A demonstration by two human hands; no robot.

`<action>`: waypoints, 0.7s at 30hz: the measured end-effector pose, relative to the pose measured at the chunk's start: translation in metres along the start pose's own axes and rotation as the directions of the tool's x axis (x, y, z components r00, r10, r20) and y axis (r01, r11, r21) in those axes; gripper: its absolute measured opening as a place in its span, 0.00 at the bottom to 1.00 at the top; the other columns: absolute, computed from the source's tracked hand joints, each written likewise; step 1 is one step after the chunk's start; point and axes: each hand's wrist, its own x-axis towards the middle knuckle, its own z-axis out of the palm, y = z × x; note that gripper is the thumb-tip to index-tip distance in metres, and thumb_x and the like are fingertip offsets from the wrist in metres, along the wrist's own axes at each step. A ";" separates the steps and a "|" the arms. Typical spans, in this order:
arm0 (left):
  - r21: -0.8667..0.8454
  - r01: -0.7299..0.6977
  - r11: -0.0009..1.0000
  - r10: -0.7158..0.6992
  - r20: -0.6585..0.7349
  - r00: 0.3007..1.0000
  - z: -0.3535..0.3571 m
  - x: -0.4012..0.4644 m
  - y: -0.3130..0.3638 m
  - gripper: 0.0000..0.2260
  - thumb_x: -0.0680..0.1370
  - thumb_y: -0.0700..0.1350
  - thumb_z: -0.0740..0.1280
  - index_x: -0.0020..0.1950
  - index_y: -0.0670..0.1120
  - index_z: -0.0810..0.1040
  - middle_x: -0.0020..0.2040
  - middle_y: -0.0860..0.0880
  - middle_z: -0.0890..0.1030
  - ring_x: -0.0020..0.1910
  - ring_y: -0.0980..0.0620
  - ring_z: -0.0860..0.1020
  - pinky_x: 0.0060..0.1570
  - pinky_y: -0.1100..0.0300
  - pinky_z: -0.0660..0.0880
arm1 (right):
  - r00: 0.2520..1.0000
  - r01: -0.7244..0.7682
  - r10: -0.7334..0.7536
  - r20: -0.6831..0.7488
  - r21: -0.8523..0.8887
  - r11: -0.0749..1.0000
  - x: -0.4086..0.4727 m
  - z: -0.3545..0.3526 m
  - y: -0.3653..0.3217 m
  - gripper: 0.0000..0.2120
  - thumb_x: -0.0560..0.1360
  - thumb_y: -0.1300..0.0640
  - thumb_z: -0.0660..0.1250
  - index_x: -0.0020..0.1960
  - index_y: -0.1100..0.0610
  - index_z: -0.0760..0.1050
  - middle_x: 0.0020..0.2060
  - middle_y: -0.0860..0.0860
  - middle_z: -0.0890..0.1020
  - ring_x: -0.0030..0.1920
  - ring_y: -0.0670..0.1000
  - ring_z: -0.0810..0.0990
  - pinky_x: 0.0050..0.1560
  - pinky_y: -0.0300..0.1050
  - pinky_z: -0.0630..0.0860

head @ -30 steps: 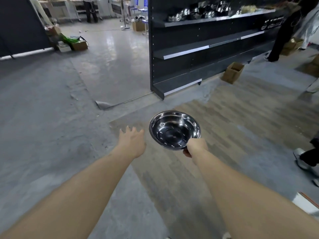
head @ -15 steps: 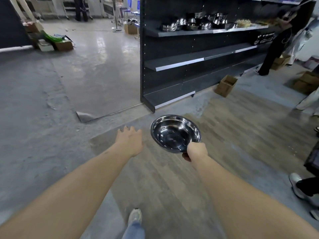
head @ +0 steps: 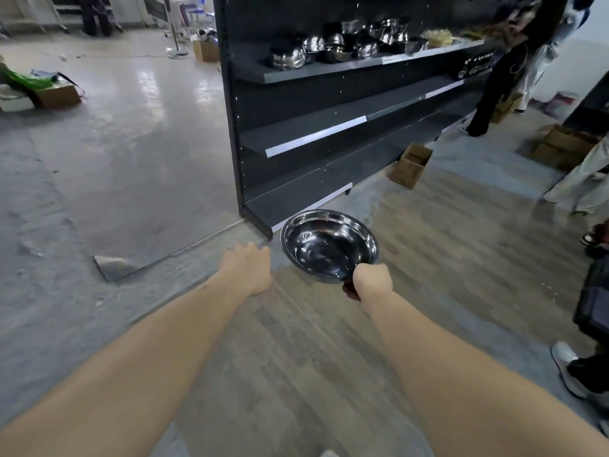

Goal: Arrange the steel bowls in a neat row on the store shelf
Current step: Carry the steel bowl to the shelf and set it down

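From the head view, no brand, label or readable writing is showing anywhere; the pale strips along the shelf edges are looking blank.

The right hand [head: 370, 280] is gripping a steel bowl [head: 329, 245] by its near rim, the fingers curled under the edge and mostly hiding beneath the knuckles. The bowl is sitting out ahead of those fingers, held in the air above the wood-look floor [head: 461, 275], mouth facing up and tilted slightly toward the camera. It is shallow and round with a rolled lip, polished to a mirror finish, its dark inside reflecting light streaks and a small bright patch near the centre.

The left hand [head: 247, 270] is reaching forward with nothing in it, palm down, fingers [head: 244, 250] loosely extended. It is hanging just left of the bowl, not touching it.

Beyond both sets of fingers, a dark store shelf [head: 296, 140] is standing with several tiers. On its top tier, far above and past the held bowl, a cluster of shiny steel bowls [head: 329, 47] is lying jumbled and partly stacked rather than lined up. A cardboard box [head: 410, 164] is resting on the floor at the shelf's foot, to the right beyond the bowl.
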 end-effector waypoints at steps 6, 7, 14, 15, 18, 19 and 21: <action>0.055 -0.005 0.998 0.005 -0.004 1.000 -0.036 0.125 0.034 0.23 0.80 0.56 0.59 0.70 0.46 0.68 0.68 0.42 0.71 0.68 0.40 0.69 0.62 0.47 0.69 | 1.000 0.022 -0.023 0.011 0.021 1.000 0.114 -0.004 -0.064 0.24 0.71 0.67 0.55 0.66 0.64 0.72 0.53 0.65 0.82 0.27 0.56 0.78 0.21 0.42 0.75; 0.063 -0.005 0.998 0.006 -0.015 1.000 -0.045 0.147 0.042 0.23 0.80 0.57 0.58 0.70 0.46 0.68 0.68 0.43 0.71 0.68 0.40 0.69 0.63 0.47 0.69 | 0.999 0.033 -0.033 0.006 0.014 0.999 0.135 -0.009 -0.078 0.23 0.71 0.67 0.55 0.65 0.64 0.72 0.52 0.65 0.82 0.26 0.56 0.78 0.22 0.42 0.76; 0.055 -0.036 0.998 0.038 -0.032 0.999 -0.109 0.281 0.109 0.24 0.81 0.58 0.56 0.74 0.48 0.65 0.70 0.43 0.70 0.69 0.41 0.67 0.65 0.45 0.67 | 0.994 0.108 -0.108 0.018 -0.032 0.994 0.252 -0.036 -0.190 0.23 0.71 0.68 0.55 0.66 0.65 0.69 0.51 0.66 0.83 0.26 0.55 0.78 0.16 0.38 0.72; 0.052 -0.034 0.998 0.036 -0.036 0.999 -0.117 0.297 0.115 0.24 0.81 0.58 0.55 0.73 0.48 0.65 0.70 0.43 0.70 0.69 0.41 0.67 0.65 0.45 0.67 | 0.993 0.118 -0.117 0.020 -0.040 0.992 0.265 -0.036 -0.203 0.24 0.71 0.67 0.55 0.67 0.64 0.68 0.50 0.66 0.83 0.26 0.56 0.79 0.18 0.39 0.73; 0.049 -0.015 0.999 0.016 -0.037 0.999 -0.137 0.343 0.125 0.24 0.81 0.58 0.55 0.73 0.48 0.66 0.69 0.43 0.70 0.69 0.41 0.67 0.64 0.46 0.67 | 0.993 0.121 -0.121 0.012 -0.066 0.990 0.304 -0.032 -0.235 0.25 0.71 0.66 0.55 0.68 0.63 0.68 0.48 0.64 0.84 0.25 0.54 0.80 0.19 0.38 0.73; 0.045 -0.005 0.999 0.006 -0.036 0.999 -0.142 0.359 0.127 0.24 0.81 0.58 0.55 0.73 0.48 0.66 0.69 0.43 0.70 0.69 0.41 0.68 0.64 0.46 0.68 | 0.993 0.114 -0.113 0.014 -0.071 0.991 0.318 -0.029 -0.244 0.26 0.70 0.65 0.55 0.68 0.63 0.69 0.47 0.63 0.84 0.25 0.53 0.80 0.18 0.37 0.72; 0.048 0.008 0.999 -0.007 -0.026 1.000 -0.150 0.393 0.129 0.24 0.81 0.59 0.56 0.73 0.48 0.66 0.69 0.43 0.70 0.68 0.41 0.68 0.63 0.46 0.68 | 0.996 0.090 -0.089 0.014 -0.082 0.993 0.348 -0.021 -0.261 0.27 0.70 0.65 0.54 0.69 0.64 0.70 0.47 0.63 0.84 0.26 0.54 0.81 0.17 0.36 0.70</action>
